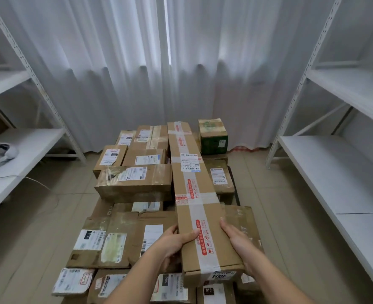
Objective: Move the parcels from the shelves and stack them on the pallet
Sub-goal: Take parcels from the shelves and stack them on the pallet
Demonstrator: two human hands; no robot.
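Cardboard, long and narrow: taped brown parcel lies lengthwise atop the stacked brown parcels on the floor. Left hand grips its near left edge, thumb on top; right hand clasps the right side (pallet hidden). White metal shelves flank both sides.

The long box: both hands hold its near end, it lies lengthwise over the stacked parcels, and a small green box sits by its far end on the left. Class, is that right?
One detail is wrong. In the head view the small green box sits to the right of the far end, not the left. The rest holds: the left hand and right hand hold the near end of the long box, which lies lengthwise over the stacked parcels.
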